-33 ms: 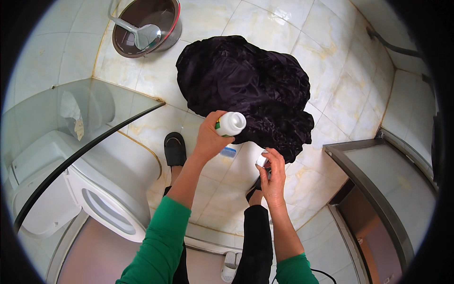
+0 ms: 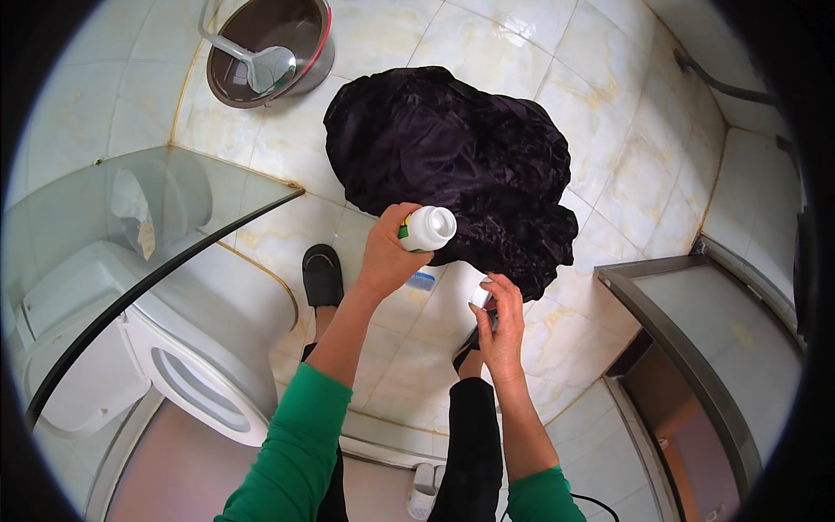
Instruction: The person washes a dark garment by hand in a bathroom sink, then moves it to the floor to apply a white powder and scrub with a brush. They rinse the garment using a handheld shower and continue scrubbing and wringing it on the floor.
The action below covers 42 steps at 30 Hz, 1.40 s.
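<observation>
My left hand [image 2: 390, 255] is wrapped round a white plastic bottle [image 2: 430, 229] with a green and yellow label. The bottle's uncapped mouth tilts toward the dark cloth. Between the thumb and fingers of my right hand [image 2: 502, 323] is a small white cap [image 2: 482, 294], held lower down and apart from the bottle. A large heap of dark purple, shiny cloth [image 2: 435, 148] lies crumpled on the tiled floor just beyond both hands. Below the bottle, a blue-and-white brush [image 2: 422, 281] rests on the floor, partly hidden.
A brown bucket [image 2: 320, 70] with a grey dipper [image 2: 270, 68] across it stands at the far left. Left of me are a glass panel [image 2: 174, 254] and a white toilet [image 2: 187, 322]. At right is a metal-framed door [image 2: 696, 322]. White slippers [image 2: 422, 491] sit behind my feet.
The bottle in my left hand has shifted very slightly to the right. The right hand and cap are nearly where they were.
</observation>
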Each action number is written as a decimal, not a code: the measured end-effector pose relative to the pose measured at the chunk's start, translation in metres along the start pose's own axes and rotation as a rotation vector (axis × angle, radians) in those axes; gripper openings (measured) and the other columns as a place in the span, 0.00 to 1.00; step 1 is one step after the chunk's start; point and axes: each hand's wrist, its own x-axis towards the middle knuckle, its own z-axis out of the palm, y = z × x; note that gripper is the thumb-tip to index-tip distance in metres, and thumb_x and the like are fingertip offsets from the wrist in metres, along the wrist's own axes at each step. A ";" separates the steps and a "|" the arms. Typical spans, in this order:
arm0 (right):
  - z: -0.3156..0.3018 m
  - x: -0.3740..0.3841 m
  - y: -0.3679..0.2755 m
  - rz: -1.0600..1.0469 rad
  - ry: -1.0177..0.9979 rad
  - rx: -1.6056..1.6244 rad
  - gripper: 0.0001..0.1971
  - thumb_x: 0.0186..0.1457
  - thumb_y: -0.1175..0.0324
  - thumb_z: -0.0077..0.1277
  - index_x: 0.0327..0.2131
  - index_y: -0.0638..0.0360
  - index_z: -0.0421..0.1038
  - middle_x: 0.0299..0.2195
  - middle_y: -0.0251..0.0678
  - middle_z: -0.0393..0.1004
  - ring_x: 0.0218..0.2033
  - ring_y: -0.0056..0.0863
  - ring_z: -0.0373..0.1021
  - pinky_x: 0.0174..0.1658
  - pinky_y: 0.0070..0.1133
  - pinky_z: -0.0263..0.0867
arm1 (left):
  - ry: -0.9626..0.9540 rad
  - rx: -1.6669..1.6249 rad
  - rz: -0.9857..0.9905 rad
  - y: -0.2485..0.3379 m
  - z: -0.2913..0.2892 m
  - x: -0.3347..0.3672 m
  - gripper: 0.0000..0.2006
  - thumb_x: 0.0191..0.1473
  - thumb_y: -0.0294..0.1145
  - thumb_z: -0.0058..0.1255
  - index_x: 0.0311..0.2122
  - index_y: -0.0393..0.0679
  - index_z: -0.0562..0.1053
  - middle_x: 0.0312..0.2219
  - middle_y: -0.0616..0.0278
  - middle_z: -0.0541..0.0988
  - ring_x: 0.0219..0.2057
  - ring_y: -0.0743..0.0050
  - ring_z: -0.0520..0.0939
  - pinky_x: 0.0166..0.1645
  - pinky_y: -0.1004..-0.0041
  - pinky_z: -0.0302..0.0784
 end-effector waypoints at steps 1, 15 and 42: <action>0.001 0.000 -0.001 0.020 -0.013 0.008 0.22 0.48 0.83 0.58 0.48 0.59 0.70 0.54 0.44 0.67 0.49 0.41 0.67 0.42 0.26 0.72 | 0.006 0.093 -0.065 0.000 0.000 0.003 0.30 0.31 0.22 0.66 0.46 0.45 0.72 0.41 0.59 0.77 0.45 0.56 0.79 0.51 0.64 0.74; 0.006 -0.001 -0.003 0.022 -0.049 -0.007 0.23 0.48 0.84 0.58 0.49 0.60 0.69 0.53 0.46 0.67 0.49 0.43 0.67 0.43 0.27 0.71 | 0.015 0.083 -0.348 0.016 -0.010 0.020 0.31 0.33 0.25 0.67 0.49 0.41 0.71 0.44 0.53 0.78 0.46 0.56 0.79 0.51 0.63 0.75; 0.014 -0.013 0.011 -0.006 -0.035 -0.018 0.24 0.47 0.84 0.59 0.49 0.57 0.70 0.53 0.43 0.67 0.46 0.36 0.69 0.40 0.23 0.70 | -0.023 -0.010 -0.307 -0.032 0.006 -0.005 0.34 0.31 0.19 0.70 0.49 0.47 0.71 0.43 0.62 0.76 0.48 0.65 0.77 0.53 0.67 0.74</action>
